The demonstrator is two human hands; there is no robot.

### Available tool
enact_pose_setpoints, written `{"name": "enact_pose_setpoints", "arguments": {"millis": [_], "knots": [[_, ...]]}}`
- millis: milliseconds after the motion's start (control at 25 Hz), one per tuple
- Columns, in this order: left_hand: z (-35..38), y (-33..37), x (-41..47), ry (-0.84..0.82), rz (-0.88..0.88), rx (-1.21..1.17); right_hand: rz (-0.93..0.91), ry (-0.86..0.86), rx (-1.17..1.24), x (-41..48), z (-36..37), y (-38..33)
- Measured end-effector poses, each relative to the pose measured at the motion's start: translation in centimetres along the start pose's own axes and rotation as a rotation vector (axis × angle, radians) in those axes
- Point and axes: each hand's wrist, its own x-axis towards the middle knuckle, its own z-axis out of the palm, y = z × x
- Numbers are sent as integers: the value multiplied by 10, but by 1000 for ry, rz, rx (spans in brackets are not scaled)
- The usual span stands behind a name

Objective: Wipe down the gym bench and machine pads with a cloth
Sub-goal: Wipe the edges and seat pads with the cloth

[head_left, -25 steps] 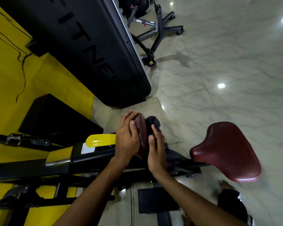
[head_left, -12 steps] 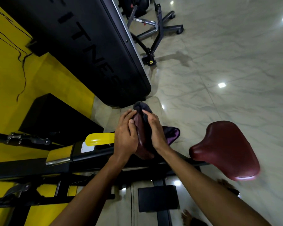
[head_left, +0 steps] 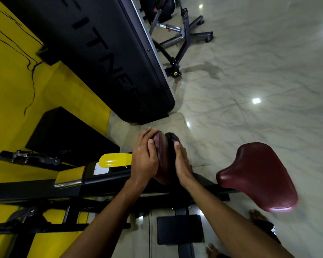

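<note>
Left hand (head_left: 145, 158) grips maroon vinyl pad (head_left: 162, 146); flat right hand (head_left: 182, 164) presses dark cloth (head_left: 172, 136) against it; firm overlapping strokes suit

The floor (head_left: 259, 58) is pale, glossy tile with grey marble veining, and overhead lights show on it as small bright spots (head_left: 256, 100). Along the left runs a bright yellow wall (head_left: 9, 101), with thin black cables (head_left: 29, 62) trailing across it. A large black machine housing (head_left: 93, 53) with raised lettering slants across the upper left. Beyond it, a grey and black equipment frame (head_left: 183, 38) stands with its feet on the tile. A black rectangular block (head_left: 63, 135) sits against the yellow surface.
</note>
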Motion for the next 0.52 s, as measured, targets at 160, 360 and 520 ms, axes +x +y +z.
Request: {"name": "enact_pose_setpoints", "arguments": {"millis": [160,360,520], "knots": [[1,-3,1,-5,3,26,-389,-43,-7,-57,18,-36],[0,-1,1,-8,20,55,-444,41,-122,-45,16,-16],[-4,2,3,-35,28,153,-71,-69,-270,11,-6,-1]]}}
